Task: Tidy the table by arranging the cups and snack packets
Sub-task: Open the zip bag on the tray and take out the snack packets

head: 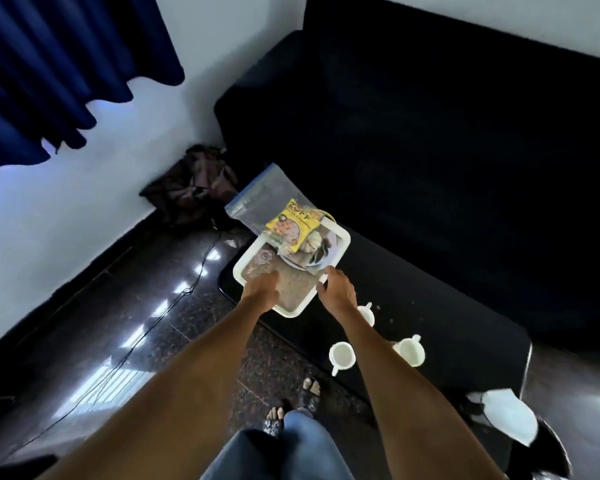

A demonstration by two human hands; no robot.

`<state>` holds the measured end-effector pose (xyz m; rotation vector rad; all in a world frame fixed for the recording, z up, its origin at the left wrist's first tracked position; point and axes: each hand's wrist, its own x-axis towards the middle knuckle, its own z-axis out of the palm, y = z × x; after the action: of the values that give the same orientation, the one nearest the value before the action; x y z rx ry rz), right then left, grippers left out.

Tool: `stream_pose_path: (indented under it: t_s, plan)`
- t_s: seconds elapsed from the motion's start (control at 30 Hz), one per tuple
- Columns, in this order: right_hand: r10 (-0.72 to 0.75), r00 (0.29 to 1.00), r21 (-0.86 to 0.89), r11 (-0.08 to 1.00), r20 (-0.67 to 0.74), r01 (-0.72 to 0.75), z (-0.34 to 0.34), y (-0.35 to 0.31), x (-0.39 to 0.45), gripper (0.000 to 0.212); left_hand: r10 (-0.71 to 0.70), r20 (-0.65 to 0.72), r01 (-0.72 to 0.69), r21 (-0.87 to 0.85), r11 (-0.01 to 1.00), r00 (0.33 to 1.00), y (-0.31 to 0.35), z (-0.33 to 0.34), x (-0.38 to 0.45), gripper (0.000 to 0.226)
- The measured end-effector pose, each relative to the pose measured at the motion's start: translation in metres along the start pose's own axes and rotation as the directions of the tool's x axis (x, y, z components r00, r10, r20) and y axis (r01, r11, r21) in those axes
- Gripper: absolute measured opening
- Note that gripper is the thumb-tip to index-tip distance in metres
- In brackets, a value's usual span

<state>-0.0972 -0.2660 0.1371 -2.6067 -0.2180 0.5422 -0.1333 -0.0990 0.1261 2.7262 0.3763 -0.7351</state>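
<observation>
A white tray (342, 242) with a printed picture sits on the left end of the black table (465, 327). A clear zip bag (267, 199) holding a yellow snack packet (288, 225) lies across the tray's far side. My left hand (260, 289) rests palm down on the tray's near part. My right hand (336, 289) hovers at the tray's near right edge, fingers apart. Three white cups stand on the table: one (368, 313) partly behind my right forearm, one (342, 356) near the front edge, one (411, 351) to its right.
A black sofa (430, 150) runs behind the table. A dark bag (194, 185) lies on the floor by the wall, with a cable (174, 299) trailing across the glossy floor. A white object (510, 414) sits at the table's right end. My feet are below.
</observation>
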Motion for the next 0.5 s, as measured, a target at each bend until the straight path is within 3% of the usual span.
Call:
stream_pose_path:
  t_s: [0.2, 0.5]
  plan:
    - [-0.110, 0.987, -0.135, 0.983, 0.121, 0.126, 0.002, -0.022, 0.050, 0.035, -0.030, 0.000, 0.030, 0.000, 1.000, 1.000, -0.007, -0.016, 0.042, 0.041]
    - [-0.152, 0.976, -0.119, 0.978, 0.156, 0.171, 0.007, -0.074, 0.133, 0.033, -0.066, -0.040, 0.060, -0.138, 0.989, 0.997, -0.035, -0.066, 0.120, 0.036]
